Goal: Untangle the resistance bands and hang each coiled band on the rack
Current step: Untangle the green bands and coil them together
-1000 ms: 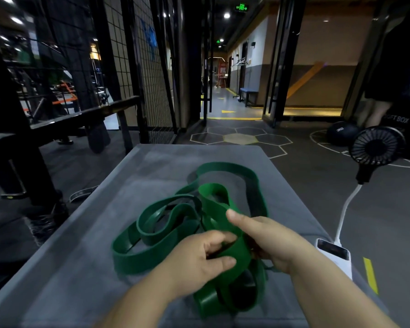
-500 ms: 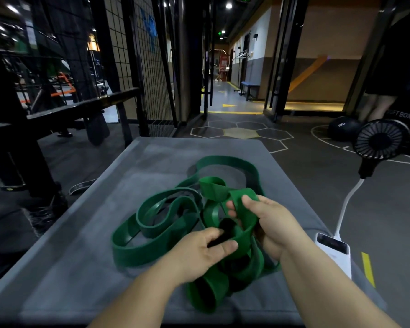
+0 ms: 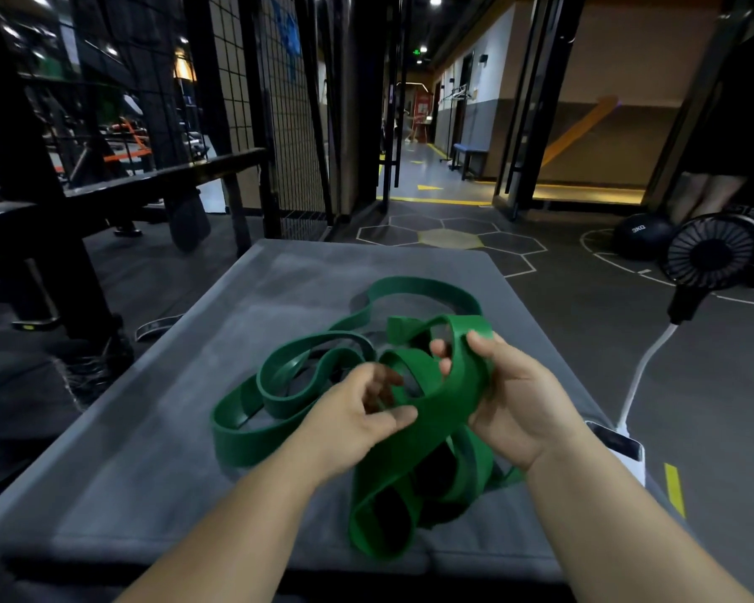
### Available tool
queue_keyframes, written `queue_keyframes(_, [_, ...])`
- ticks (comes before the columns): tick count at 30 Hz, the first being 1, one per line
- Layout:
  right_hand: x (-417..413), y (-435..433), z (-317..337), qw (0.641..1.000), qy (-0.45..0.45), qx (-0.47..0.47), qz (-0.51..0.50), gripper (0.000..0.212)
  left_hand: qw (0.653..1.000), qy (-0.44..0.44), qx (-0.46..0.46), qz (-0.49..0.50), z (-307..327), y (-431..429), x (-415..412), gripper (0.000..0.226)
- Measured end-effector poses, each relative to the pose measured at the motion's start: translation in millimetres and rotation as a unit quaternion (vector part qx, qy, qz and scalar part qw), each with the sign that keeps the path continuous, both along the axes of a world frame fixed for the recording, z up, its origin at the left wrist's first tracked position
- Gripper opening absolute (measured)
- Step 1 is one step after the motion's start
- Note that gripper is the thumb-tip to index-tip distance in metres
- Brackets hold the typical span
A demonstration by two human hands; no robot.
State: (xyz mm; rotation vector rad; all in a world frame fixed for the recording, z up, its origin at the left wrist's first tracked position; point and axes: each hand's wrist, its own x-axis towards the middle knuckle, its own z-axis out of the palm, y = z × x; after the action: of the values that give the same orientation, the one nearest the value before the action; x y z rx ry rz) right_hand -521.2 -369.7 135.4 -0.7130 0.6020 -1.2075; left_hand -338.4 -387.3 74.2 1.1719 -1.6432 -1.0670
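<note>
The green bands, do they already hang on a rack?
No, the green bands lie tangled on the grey mat, held by the left hand and the right hand.

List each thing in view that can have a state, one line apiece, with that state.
Green flat rubber resistance bands: tangled, heaped on the grey padded platform, none coiled.
Left hand: pinches a band loop.
Right hand: grips a raised band loop.
Black round fan: upright; spinning or not, cannot tell.
</note>
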Motion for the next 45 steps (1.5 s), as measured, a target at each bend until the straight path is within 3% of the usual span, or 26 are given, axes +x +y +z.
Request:
queue_keyframes(3, [-2, 7, -2, 0.998, 0.017, -0.035, 0.055, 0.051, 0.988, 0.107, 0.005, -0.109, 2, 3, 0, 0.048])
queue_keyframes(4, [-3, 10, -1, 0.995, 0.027, -0.05, 0.078, 0.062, 0.977, 0.176, 0.024, -0.115, 4, 5, -1, 0.046])
queue_keyframes(6, [-7, 16, -1, 0.987, 0.037, -0.084, 0.133, 0.08, 0.973, 0.218, 0.019, -0.067, 1, 3, -2, 0.037])
queue_keyframes(7, [-9, 18, -1, 0.978, 0.037, -0.105, 0.175, 0.085, 0.985, 0.17, 0.001, -0.028, -1, 1, -2, 0.038])
queue_keyframes(9, [-11, 25, 2, 0.955, 0.02, -0.151, 0.255, 0.067, 0.996, 0.071, -0.049, 0.014, -6, -4, -5, 0.057])
queue_keyframes(11, [-10, 33, 5, 0.928, 0.005, -0.194, 0.316, 0.045, 0.995, 0.057, -0.076, 0.015, -10, -6, -12, 0.089])
queue_keyframes(12, [-8, 38, 8, 0.913, 0.003, -0.214, 0.348, 0.041, 0.995, 0.04, -0.086, 0.007, -11, -6, -16, 0.095])
queue_keyframes(15, [-3, 47, 16, 0.877, 0.022, -0.265, 0.4, 0.029, 0.986, -0.089, -0.144, -0.005, -9, -9, -27, 0.059])
queue_keyframes(18, [-6, 49, 24, 0.878, 0.04, -0.309, 0.363, 0.032, 0.984, -0.049, -0.162, 0.056, -15, -15, -26, 0.033])
queue_keyframes(21, [-15, 48, 35, 0.906, -0.088, -0.265, 0.319, 0.018, 0.982, -0.046, -0.135, 0.123, -16, -16, -15, 0.025])
queue_keyframes(24, [-26, 41, 38, 0.921, -0.13, -0.239, 0.28, 0.032, 0.968, -0.033, -0.195, 0.156, -16, -19, -2, 0.025])
queue_keyframes(25, [-28, 38, 39, 0.925, -0.131, -0.241, 0.263, 0.041, 0.972, -0.023, -0.175, 0.158, -11, -16, 2, 0.027])
queue_keyframes(28, [-35, 29, 40, 0.93, -0.147, -0.253, 0.222, 0.062, 0.99, 0.069, -0.09, 0.088, 7, -2, 8, 0.036])
queue_keyframes(31, [-43, 23, 41, 0.924, -0.189, -0.271, 0.193, 0.068, 0.97, 0.228, 0.006, 0.087, 37, 16, 8, 0.018])
queue_keyframes(36, [-46, 20, 44, 0.921, -0.194, -0.302, 0.154, 0.076, 0.997, 0.053, 0.039, 0.029, 85, 49, 15, 0.023])
queue_keyframes(38, [-43, 16, 40, 0.927, -0.15, -0.321, 0.12, 0.089, 0.998, 0.057, 0.032, 0.006, 96, 58, 17, 0.018])
queue_keyframes(40, [-38, 12, 33, 0.945, -0.034, -0.323, 0.043, 0.107, 0.995, 0.086, 0.042, 0.025, 96, 58, 17, 0.002])
queue_keyframes(45, [-12, 10, 7, 0.924, 0.229, -0.305, -0.038, 0.093, 0.99, 0.085, 0.116, -0.013, 79, 52, 16, 0.034])
